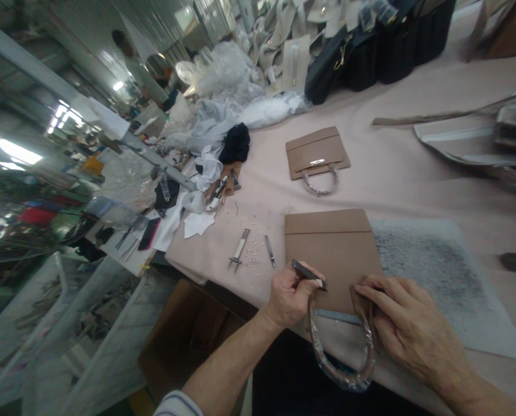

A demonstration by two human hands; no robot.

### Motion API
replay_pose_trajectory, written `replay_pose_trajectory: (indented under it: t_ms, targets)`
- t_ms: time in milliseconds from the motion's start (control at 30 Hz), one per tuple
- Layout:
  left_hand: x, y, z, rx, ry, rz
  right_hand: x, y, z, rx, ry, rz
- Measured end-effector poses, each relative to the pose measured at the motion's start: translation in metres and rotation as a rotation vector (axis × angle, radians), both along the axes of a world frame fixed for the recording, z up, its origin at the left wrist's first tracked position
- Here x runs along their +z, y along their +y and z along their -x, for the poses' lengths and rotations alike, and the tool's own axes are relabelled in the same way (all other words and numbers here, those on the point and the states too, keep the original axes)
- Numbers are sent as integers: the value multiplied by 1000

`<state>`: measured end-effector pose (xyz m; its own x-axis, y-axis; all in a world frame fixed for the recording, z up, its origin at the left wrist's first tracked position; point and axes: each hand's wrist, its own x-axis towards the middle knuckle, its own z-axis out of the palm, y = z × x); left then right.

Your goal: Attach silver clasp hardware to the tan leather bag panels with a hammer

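Note:
A tan leather bag panel point(329, 245) lies flat in front of me, with a fold line across its top. A curved bag handle point(342, 372), wrapped in clear plastic, loops off the panel's near edge. My left hand point(290, 297) is closed around a short dark tool point(302, 270) at the handle's left end; its exact kind is unclear. My right hand point(407, 312) has its fingers pressed on the handle's right end, against the panel. A grey metal strip point(338, 315) shows along the near edge between the handle ends.
Left of the panel lie calipers point(240, 248), a thin metal punch point(270, 251) and small scattered bits. A tan panel with a handle point(316, 151) lies farther back. A stained translucent sheet point(440, 271) lies at right. Black bags point(379, 52) and plastic wrapping point(227, 69) stand behind.

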<state>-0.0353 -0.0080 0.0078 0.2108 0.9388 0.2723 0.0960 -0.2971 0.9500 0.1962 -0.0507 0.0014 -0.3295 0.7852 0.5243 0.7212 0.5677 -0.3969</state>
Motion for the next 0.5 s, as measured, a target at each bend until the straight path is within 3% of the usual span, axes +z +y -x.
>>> replay_pose_trajectory:
  t_ms: [233, 500]
  targets:
    - [3, -2, 1, -28, 102, -139, 1, 0, 0, -6, -26, -11]
    - [5, 0, -2, 7, 166, -149, 1, 0, 2, -14, -5, 6]
